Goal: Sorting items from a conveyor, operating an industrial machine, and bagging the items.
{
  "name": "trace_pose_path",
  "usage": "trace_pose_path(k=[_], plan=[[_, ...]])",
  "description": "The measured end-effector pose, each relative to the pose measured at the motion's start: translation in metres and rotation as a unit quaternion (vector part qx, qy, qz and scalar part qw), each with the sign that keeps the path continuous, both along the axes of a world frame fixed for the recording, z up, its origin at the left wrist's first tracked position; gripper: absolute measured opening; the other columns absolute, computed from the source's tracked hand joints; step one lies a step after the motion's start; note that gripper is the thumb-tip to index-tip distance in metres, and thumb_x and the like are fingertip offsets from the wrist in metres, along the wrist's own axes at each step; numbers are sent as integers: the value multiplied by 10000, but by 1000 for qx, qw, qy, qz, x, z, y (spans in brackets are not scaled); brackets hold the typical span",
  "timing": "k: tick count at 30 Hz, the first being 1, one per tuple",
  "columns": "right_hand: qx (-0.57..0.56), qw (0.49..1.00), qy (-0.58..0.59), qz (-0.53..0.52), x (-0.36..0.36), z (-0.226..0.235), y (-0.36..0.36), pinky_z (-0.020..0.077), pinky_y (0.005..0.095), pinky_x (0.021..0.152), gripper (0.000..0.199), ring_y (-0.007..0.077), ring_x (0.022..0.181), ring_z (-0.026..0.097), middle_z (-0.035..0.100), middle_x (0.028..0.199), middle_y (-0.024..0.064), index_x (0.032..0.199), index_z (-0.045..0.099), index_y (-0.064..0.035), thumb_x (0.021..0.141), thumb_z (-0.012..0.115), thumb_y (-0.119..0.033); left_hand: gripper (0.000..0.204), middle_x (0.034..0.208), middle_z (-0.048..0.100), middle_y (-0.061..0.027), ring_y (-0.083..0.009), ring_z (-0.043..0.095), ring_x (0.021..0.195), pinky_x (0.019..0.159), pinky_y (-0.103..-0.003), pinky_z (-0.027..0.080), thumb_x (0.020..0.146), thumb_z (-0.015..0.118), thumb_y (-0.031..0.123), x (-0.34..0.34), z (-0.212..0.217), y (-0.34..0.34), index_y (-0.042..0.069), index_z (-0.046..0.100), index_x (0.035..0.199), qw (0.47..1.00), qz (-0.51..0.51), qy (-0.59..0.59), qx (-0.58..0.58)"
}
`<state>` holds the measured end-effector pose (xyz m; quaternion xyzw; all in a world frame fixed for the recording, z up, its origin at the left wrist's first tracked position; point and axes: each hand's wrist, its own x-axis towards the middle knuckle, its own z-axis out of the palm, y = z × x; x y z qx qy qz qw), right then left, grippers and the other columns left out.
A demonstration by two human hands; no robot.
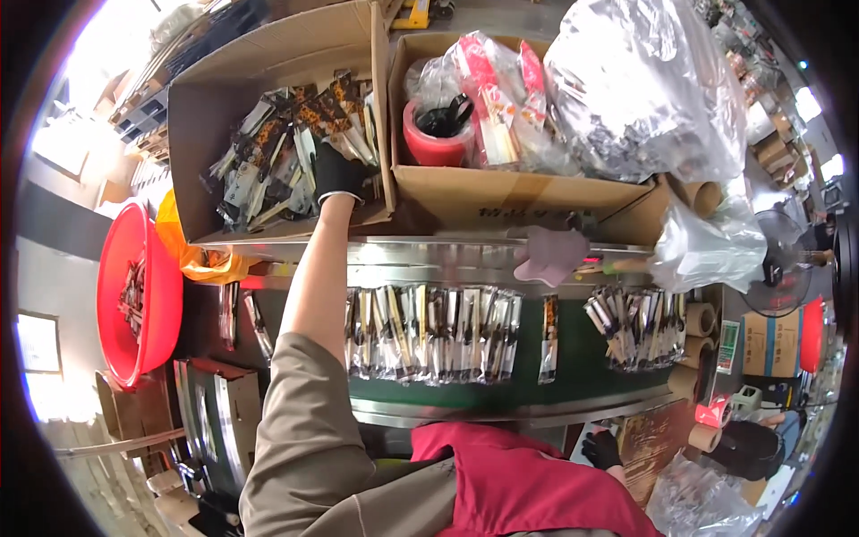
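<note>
My left hand (337, 172), in a black glove, reaches far forward into the large cardboard box (199, 143) at the left. Its fingers are down among a loose heap of slim wrapped packets (268, 152), which look like chopstick sets in clear and black film; the packets hide the fingertips. My right hand (602, 448), also black-gloved, is low at the right beside a brown board (662, 443), its fingers slightly apart and nothing visible in them. Between my arms, a row of the same packets (434, 331) lies side by side on a green conveyor belt (429, 394).
A second group of packets (640, 327) and one single packet (548, 340) lie farther right on the belt. Another cardboard box (528, 188) holds a red tub (436, 143) and plastic bags. A red basin (168, 295) stands left. A fan (777, 264) is at right.
</note>
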<state>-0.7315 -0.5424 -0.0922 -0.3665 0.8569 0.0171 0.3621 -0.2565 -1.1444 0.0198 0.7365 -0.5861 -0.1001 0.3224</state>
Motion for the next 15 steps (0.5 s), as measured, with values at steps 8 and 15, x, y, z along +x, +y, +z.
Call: trace_pose_path(k=[8,15], plan=[[-174,933,-303,83,107,-20,-85,445,310,845,301,169,989,566,607,1046,83,1155,533,-31,873,520,-135,381,767,568,-7,-95,546,594,505,-224,434,773,508,-43,39,41,117,39,461,1142,874,-119,472,17],[-179,862,-453,144,94,49,-183,382,292,933,376,141,1069,494,544,1134,59,1241,460,-24,901,526,-171,304,841,584,-50,-136,579,714,617,-240,473,857,562,83,-13,39,306,26,478,1143,752,-21,648,121]])
